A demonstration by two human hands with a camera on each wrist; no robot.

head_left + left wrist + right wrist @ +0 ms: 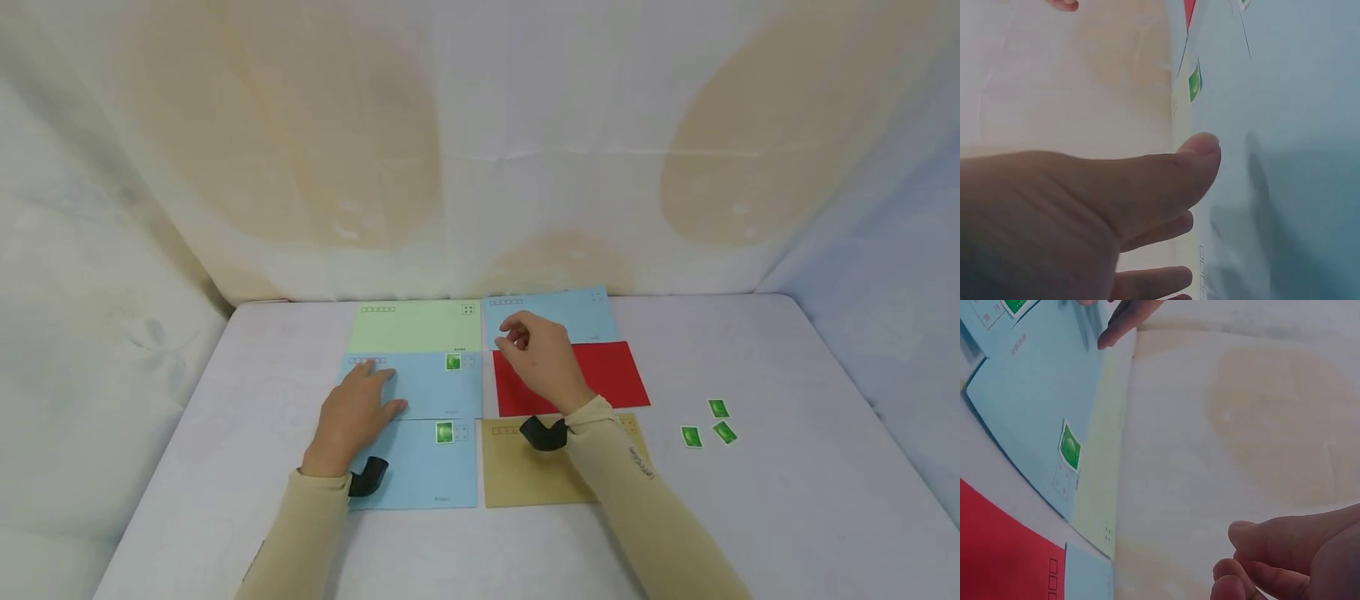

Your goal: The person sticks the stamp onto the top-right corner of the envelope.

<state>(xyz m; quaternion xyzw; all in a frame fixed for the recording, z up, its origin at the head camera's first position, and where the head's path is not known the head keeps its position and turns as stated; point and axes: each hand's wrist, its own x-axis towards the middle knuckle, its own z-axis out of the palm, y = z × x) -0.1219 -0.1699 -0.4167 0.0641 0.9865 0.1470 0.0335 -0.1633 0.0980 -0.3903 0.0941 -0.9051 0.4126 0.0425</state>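
My left hand (355,414) is spread over the left half of a blue envelope (431,392), fingers relaxed; the left wrist view does not settle whether its fingertips touch the paper. A green stamp (453,362) lies on that envelope beside the printed stamp box. Above a red envelope (615,375) hovers my right hand (542,358), its fingers loosely curled. Between its thumb and fingers (1242,532) nothing shows in the right wrist view. Nearer me lies another blue envelope (427,475) with its own green stamp (445,432).
A pale green envelope (412,327) and a third blue one (558,312) form the back row. The brown envelope (540,483) at front right is partly under my right sleeve. Three loose green stamps, including one stamp (691,437), lie to the right. Cloth hangs behind the table.
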